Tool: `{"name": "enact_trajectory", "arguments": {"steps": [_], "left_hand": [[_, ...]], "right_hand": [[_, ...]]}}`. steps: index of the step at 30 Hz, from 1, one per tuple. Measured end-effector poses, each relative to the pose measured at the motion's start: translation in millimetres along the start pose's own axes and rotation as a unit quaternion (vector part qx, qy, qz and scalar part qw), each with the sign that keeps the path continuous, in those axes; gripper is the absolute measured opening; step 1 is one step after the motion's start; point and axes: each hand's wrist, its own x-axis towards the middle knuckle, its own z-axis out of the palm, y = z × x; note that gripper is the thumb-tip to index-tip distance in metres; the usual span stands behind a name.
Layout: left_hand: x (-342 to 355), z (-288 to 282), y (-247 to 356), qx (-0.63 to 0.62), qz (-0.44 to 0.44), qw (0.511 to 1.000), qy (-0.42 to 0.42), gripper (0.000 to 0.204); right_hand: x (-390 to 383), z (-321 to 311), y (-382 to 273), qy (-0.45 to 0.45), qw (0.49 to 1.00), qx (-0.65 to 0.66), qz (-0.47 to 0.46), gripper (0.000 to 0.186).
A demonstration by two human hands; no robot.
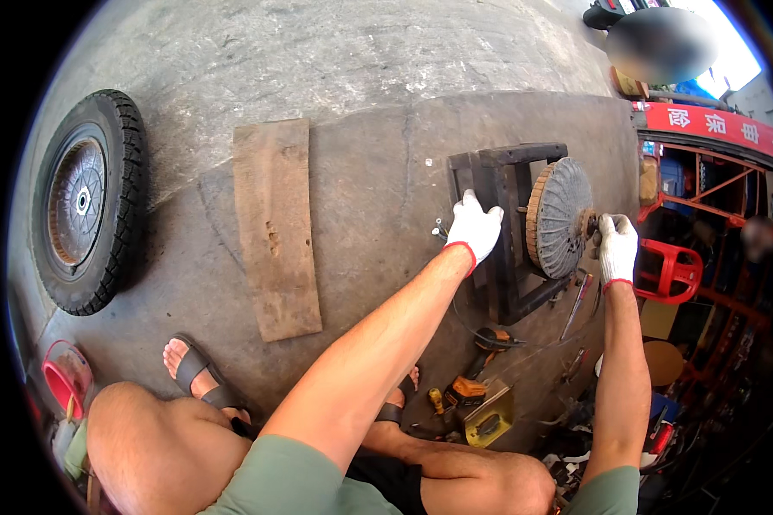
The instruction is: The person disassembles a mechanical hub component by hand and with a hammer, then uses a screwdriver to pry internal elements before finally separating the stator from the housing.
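Ribbed hub stands between left hand, grip unclear, and right hand, pinching its axle

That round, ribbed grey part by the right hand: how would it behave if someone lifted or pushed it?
The ribbed part looks metallic, so it's probably stiff and heavy for its size. Its circular rim suggests it could roll on edge. The stub at its centre, by the right hand, might make it tip if laid on that side.
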Motion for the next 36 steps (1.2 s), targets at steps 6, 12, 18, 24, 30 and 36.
{"name": "enact_trajectory", "arguments": {"steps": [6,12,18,24,30,36], "left_hand": [[25.7,3.4,-33.5,-0.068,-0.018,0.994,-0.085,0.090],[1.3,3.7,-66.1,-0.122,0.007,0.989,-0.078,0.089],[-52.2,-6.3,-102.9,-0.147,0.006,0.988,-0.038,0.086],[-92.1,-18.9,-136.7,-0.188,0.007,0.982,-0.007,0.062],[-110.0,-31.1,-147.9,-0.226,-0.018,0.974,-0.019,0.068],[-116.4,-43.2,-135.3,-0.251,-0.027,0.966,-0.053,0.082]], "right_hand": [[3.4,13.6,12.1,0.015,0.996,-0.078,-0.047,0.021],[-9.0,16.8,17.0,0.009,0.993,-0.096,-0.064,0.021],[-47.9,21.9,6.7,0.011,0.982,-0.135,-0.128,0.019],[-96.9,31.6,-8.5,0.009,0.977,-0.142,-0.160,0.013],[-131.3,38.9,-20.6,0.005,0.973,-0.145,-0.180,0.013],[-142.0,48.2,-25.5,0.013,0.966,-0.168,-0.196,0.012]]}}
